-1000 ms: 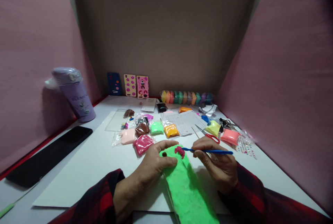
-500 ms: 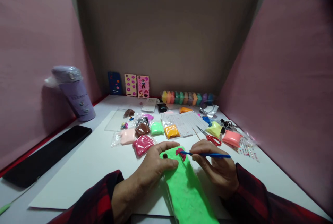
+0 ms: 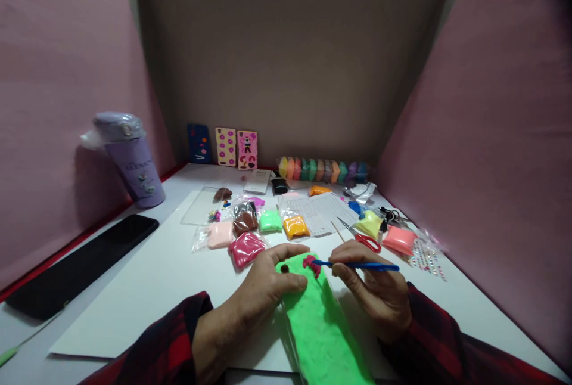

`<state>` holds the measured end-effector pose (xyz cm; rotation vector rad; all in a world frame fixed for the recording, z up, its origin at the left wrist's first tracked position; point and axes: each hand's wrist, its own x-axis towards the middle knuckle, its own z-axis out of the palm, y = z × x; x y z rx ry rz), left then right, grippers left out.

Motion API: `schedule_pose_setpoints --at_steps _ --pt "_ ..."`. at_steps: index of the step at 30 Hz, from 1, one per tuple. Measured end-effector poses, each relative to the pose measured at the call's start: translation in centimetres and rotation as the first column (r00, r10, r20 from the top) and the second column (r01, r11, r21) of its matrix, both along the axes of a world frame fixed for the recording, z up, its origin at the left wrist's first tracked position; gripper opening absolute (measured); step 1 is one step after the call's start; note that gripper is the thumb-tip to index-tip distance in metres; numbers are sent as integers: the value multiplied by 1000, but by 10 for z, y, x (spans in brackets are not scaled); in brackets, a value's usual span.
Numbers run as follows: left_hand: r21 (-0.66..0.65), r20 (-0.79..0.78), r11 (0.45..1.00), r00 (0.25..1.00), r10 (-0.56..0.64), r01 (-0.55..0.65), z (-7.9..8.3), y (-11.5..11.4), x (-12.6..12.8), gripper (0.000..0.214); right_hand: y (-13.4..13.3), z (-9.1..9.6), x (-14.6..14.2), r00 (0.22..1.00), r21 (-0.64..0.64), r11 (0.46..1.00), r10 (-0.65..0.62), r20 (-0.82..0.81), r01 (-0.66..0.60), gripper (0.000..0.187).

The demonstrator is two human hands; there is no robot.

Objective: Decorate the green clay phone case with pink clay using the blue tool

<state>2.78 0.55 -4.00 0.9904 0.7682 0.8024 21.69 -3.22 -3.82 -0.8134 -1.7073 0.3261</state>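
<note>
My left hand [image 3: 267,281] grips the upper end of a phone case [image 3: 325,331] coated in bright green clay, its thumb lying across the front. A dark round spot, maybe the camera hole, shows beside the thumb. Near the top right corner of the case sits a small crimson clay piece [image 3: 311,266]. In my right hand [image 3: 373,289] is a slim blue modelling tool [image 3: 370,266], pinched between thumb and fingers. Its tip touches or hovers just over the crimson clay; I cannot tell which. The lower end of the case tilts toward me.
Clay packets, such as a crimson one [image 3: 247,250] and an orange one [image 3: 296,227], lie behind the case. Red-handled scissors [image 3: 367,243] rest at right, near rhinestones [image 3: 429,258]. At left are a black phone [image 3: 84,266] and a purple tumbler [image 3: 136,173]. Decorated cases [image 3: 226,146] lean at the back.
The view has shifted very slightly. Both hands keep their grips, and the blue tool's tip stays at the crimson clay with hardly any movement.
</note>
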Motion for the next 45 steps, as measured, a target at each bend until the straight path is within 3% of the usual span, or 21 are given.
schedule_pose_setpoints --at_steps 9,22,34,45 --pt "-9 -6 1000 1000 -4 4 0 0 0 60 0 -1 1 1000 -49 999 -4 -3 4 12" --pt "0 -9 1000 1000 12 -12 3 -2 1 60 -3 4 -2 995 37 994 99 9 -100 19" --pt "-9 -11 1000 1000 7 -7 0 0 1 60 -6 -1 -1 1000 -11 1000 -19 18 19 10" --pt "-11 8 1000 1000 -5 6 -4 1 0 60 -4 -2 0 997 -26 999 -23 69 25 10"
